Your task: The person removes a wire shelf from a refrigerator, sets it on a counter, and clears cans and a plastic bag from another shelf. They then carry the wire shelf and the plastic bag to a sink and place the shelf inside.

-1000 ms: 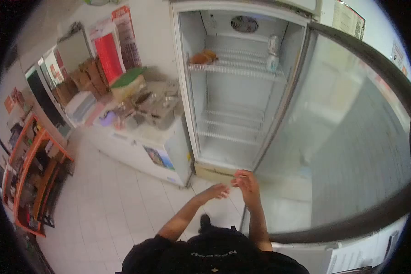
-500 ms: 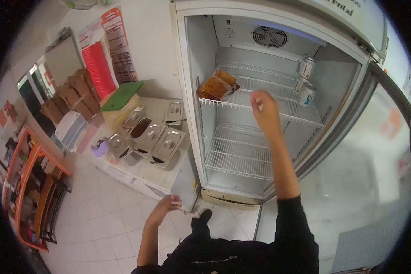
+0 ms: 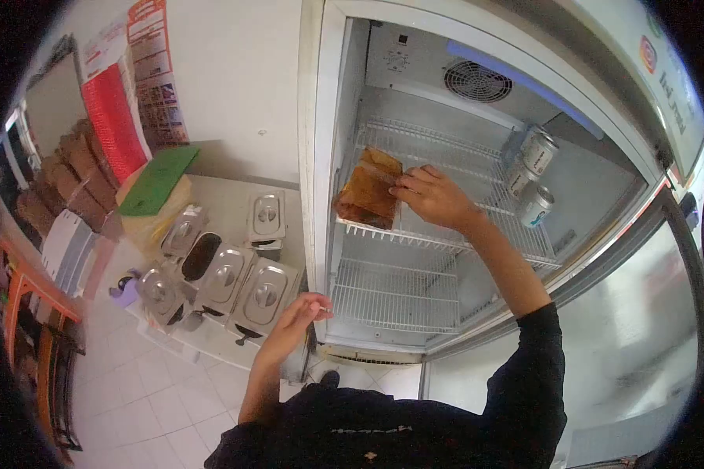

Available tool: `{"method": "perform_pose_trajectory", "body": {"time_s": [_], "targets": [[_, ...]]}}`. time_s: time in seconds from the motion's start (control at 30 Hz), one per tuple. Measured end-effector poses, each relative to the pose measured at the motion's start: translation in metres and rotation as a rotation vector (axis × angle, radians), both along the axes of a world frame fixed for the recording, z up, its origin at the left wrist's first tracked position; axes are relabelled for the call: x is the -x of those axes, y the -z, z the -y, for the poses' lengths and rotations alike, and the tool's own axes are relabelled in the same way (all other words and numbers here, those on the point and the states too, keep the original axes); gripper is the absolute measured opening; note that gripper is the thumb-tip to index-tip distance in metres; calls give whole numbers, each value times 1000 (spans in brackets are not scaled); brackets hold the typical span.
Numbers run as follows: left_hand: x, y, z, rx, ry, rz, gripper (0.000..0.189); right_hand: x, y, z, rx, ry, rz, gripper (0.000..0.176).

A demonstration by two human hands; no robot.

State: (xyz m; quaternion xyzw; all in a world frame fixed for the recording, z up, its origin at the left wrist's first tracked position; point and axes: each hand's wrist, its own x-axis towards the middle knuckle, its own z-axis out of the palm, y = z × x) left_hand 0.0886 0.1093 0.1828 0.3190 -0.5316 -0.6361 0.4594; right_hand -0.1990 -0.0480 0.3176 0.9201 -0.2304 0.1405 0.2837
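Observation:
A clear plastic bag of orange-brown food lies on the upper wire shelf of the open fridge, at its left front corner. My right hand is at the bag's right edge, with its fingers bent and closed on the plastic; the fingertips are partly hidden. Lower down, my left hand hangs in the air in front of the fridge's left edge. Its fingers are loosely curled and apart, and I see nothing held in them.
Several drink cans stand at the right of the upper shelf. A lower wire shelf is below. On the left, a counter holds lidded steel pans and a green board. The glass door stands open at right.
My right hand has moved left to the bag and closed on its edge. My left hand has risen slightly relative to the counter. The view has shifted closer to the fridge.

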Motion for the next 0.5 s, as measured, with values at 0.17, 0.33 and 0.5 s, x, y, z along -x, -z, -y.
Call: {"method": "perform_pose_trajectory", "body": {"time_s": [0.17, 0.33, 0.5], "targets": [[4, -33, 24, 110, 113, -20, 26, 2, -14, -2, -188, 53, 90, 15], [15, -72, 42, 404, 4, 73, 24, 16, -26, 17, -610, 548, 352, 31], [52, -126, 66, 877, -343, 485, 25, -8, -8, 6, -1150, 815, 615, 46]]}}
